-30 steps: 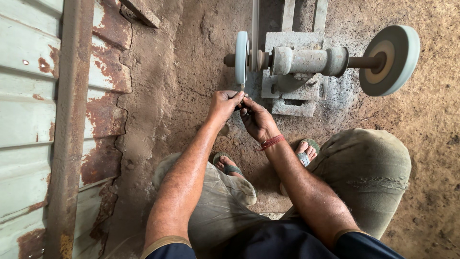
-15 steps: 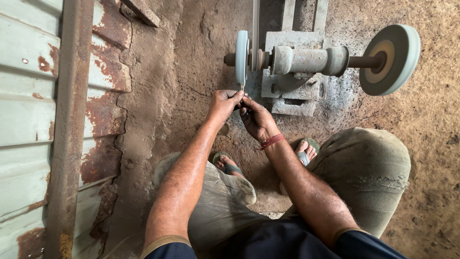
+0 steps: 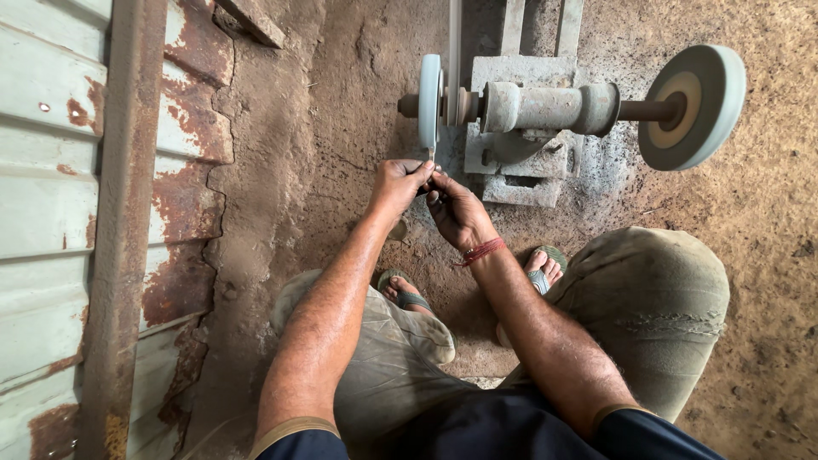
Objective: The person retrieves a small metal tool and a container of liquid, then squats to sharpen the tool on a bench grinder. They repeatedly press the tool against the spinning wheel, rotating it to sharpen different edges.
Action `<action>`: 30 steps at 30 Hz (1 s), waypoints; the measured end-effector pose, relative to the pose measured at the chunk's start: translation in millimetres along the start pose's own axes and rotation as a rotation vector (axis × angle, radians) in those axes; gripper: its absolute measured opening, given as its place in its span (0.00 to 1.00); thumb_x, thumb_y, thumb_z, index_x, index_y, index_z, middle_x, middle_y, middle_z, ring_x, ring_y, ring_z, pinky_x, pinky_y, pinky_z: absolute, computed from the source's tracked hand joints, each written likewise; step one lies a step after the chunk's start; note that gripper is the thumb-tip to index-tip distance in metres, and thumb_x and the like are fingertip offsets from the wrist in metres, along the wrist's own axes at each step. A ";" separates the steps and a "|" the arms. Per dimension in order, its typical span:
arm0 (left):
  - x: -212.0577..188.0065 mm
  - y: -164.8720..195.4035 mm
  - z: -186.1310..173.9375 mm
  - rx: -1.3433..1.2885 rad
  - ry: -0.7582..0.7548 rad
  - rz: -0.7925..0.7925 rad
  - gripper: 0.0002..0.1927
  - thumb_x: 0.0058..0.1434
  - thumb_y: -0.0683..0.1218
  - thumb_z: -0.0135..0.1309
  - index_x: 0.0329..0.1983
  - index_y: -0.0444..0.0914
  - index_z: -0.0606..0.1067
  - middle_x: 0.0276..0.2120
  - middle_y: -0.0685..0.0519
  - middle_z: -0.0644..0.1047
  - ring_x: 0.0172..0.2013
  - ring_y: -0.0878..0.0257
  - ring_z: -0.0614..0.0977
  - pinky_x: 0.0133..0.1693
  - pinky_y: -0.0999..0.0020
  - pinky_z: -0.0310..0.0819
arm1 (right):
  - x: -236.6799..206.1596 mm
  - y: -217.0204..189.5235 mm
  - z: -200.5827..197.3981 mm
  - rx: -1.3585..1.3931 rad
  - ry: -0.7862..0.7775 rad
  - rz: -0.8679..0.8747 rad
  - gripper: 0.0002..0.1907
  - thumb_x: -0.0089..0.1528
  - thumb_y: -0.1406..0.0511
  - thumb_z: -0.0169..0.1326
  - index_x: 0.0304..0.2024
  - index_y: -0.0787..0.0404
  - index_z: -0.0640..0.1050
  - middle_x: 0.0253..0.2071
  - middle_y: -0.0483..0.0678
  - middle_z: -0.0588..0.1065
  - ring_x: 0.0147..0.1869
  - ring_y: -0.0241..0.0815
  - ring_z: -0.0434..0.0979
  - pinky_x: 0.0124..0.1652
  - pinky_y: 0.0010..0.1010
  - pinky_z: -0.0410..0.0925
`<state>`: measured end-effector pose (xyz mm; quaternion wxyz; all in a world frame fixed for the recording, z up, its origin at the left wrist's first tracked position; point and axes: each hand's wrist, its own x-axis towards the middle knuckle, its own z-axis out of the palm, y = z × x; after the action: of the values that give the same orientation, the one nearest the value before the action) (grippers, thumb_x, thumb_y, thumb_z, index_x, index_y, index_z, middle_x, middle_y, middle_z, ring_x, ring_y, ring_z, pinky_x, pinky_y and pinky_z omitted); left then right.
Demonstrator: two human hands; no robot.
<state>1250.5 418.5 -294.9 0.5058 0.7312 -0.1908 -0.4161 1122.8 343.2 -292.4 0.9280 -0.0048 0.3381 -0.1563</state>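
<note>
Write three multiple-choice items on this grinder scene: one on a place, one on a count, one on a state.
1. Where do both hands meet?
A. at the thin grinding wheel
B. at the thick wheel
C. on the metal door

2. How many wheels sit on the shaft?
A. one
B. two
C. four

3. How are the fingers?
A. spread flat
B. pinched together on a small piece
C. hanging loose

Key: 1 A, the left hand and right hand sit just below its rim. 2 B, one at each end. 3 B, both hands' fingertips close on a small piece at the rim.
</note>
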 end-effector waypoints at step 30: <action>-1.5 0.7 1.1 -0.013 0.011 0.007 0.07 0.65 0.46 0.60 0.34 0.40 0.84 0.26 0.56 0.82 0.26 0.70 0.80 0.31 0.72 0.79 | 2.1 -0.3 -3.5 -0.010 -0.027 -0.006 0.04 0.66 0.70 0.57 0.42 0.66 0.78 0.36 0.47 0.78 0.36 0.34 0.79 0.37 0.17 0.75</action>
<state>1248.8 418.7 -293.8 0.5130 0.7295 -0.1878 -0.4116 1122.0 342.6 -296.4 0.9320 -0.0124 0.3263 -0.1571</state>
